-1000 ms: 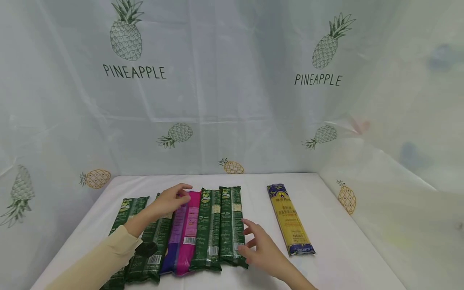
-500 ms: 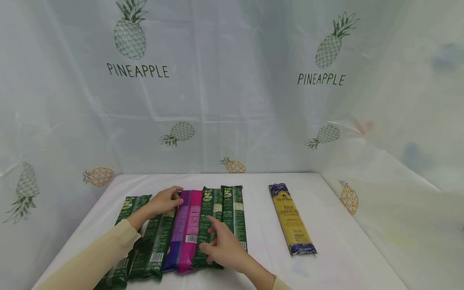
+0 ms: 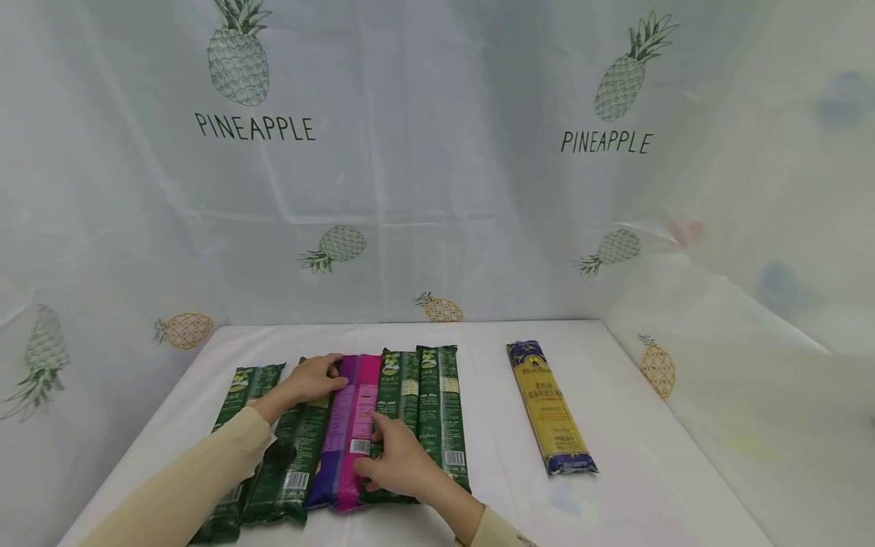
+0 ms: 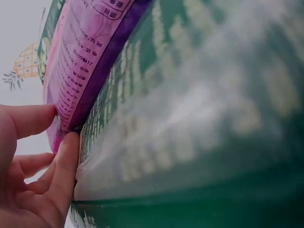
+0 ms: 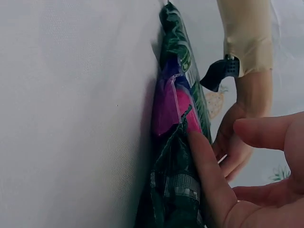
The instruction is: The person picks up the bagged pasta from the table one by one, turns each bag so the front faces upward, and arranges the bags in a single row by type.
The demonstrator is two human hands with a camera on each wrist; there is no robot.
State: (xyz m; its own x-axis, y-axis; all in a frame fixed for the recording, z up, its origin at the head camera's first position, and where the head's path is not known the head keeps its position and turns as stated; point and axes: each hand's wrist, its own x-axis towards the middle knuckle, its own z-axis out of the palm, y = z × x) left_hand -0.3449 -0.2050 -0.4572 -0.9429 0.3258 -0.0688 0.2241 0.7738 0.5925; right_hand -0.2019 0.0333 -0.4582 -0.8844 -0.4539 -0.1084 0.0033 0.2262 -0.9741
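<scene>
A pink-and-purple packet (image 3: 347, 433) lies in a row between green spaghetti packets. My left hand (image 3: 311, 380) is at its far end, the thumb and fingers pinching the corner; in the left wrist view the fingers (image 4: 59, 175) reach down between it and the green packet (image 4: 142, 123) beside it. My right hand (image 3: 399, 460) is over the green packet (image 3: 399, 387) on the other side. In the right wrist view, one digit of the right hand (image 5: 251, 204) touches the near end of the pink packet (image 5: 166, 107), while another is raised in the air.
To the right, a yellow spaghetti packet (image 3: 550, 410) lies apart, slightly slanted. Another green packet (image 3: 440, 403) ends the row on the right; one more (image 3: 249, 387) lies at the far left. Pineapple-print curtains (image 3: 437, 152) surround the white table (image 3: 656, 456).
My right hand has moved left from the rightmost green packet to the pink packet's near edge. My left hand has shifted slightly left onto the pink-and-purple packet's far end.
</scene>
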